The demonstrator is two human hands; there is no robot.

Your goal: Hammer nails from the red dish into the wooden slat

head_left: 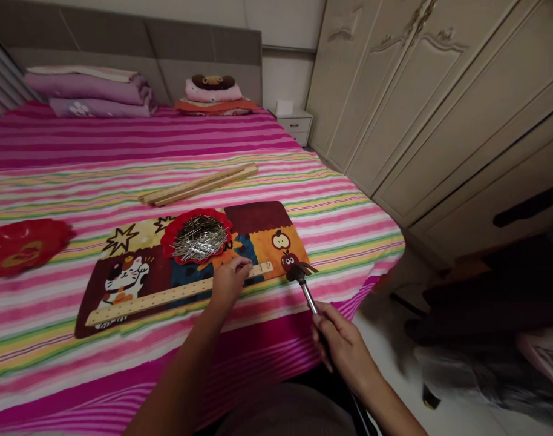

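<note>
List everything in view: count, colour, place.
bed: one, pink, centre
mat: one, multicoloured, on bed
holed strip: one, pale, on mat
bowl: one, red, on mat
nails: many, silver, in bowl
wood pieces: at least two, pale, beyond mat
dish: one, red, left
hammer: one, black and silver, mat's right edge
bedding: two piles, purple, pink, back
headboard: one, grey, back
nightstand: one, white, back
wardrobe: one, cream, right
clutter: uncounted, dark, right
left hand: one, at holed strip
right hand: one, on hammer

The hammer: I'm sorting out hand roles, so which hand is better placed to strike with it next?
The right hand, most likely: it grips the hammer, whose head is near one end of the wooden strip. The left hand is at the strip, clear of the hammer.
</note>
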